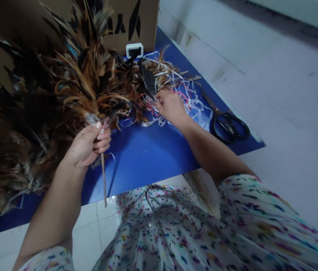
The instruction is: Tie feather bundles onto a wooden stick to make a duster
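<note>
My left hand (93, 145) is closed round a thin wooden stick (103, 177), just below the brown and black feathers fastened about its upper part, so it looks like a feather duster (91, 82). The stick's bare lower end points down past the table edge. Over the pile of loose feathers and strings, my right hand (171, 107) has its fingers pinched together at the base of a dark feather (147, 79). White and pink strings (190, 94) lie tangled beside and beneath that hand.
Black-handled scissors (228, 126) lie at the right of the blue table (147, 150). A heap of feathers (15, 150) covers the left side. Behind stand a cardboard box (147, 22) and a small white-framed device (134, 50). A pale wall (274, 94) runs along the right.
</note>
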Tool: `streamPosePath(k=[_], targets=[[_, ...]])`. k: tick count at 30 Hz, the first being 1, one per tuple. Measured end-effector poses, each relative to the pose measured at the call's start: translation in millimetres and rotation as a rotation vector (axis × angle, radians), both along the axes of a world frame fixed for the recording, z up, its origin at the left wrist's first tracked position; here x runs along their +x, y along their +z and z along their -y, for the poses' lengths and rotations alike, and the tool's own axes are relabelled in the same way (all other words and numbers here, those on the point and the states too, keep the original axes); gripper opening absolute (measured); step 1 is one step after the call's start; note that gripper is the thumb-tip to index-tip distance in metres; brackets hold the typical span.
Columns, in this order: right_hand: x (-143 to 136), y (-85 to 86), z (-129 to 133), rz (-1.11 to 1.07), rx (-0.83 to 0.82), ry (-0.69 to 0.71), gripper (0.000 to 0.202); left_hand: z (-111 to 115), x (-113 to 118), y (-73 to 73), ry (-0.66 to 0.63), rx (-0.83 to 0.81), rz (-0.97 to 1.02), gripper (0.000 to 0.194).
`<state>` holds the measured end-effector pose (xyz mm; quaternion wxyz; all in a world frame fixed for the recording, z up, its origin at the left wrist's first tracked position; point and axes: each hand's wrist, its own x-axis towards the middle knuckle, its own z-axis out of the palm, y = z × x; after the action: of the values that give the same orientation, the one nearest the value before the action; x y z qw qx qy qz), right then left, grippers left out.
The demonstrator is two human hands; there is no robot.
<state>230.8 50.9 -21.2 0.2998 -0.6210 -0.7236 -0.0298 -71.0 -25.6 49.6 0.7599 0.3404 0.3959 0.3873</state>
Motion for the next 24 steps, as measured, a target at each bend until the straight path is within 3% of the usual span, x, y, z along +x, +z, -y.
streamPosePath(k=[7,15,20,24], targets=[[-20,7.1,5,0.155,-0.009,0.196,0.031,-2,-3,-5.1,-0.042,0.079,-0.006,0.027],[-35,9.6,13,0.195,-0.049,0.227,0.03,-1,-1,0.9,-0.011,0.045,-0.023,0.024],[-53,13.3,22,0.27,-0.15,0.339,0.034,-1,-2,3.8,0.01,0.04,-0.031,0.024],[-52,11.4,17,0.268,-0.217,0.347,0.031,-1,-2,3.5,0.002,0.068,-0.05,0.023]])
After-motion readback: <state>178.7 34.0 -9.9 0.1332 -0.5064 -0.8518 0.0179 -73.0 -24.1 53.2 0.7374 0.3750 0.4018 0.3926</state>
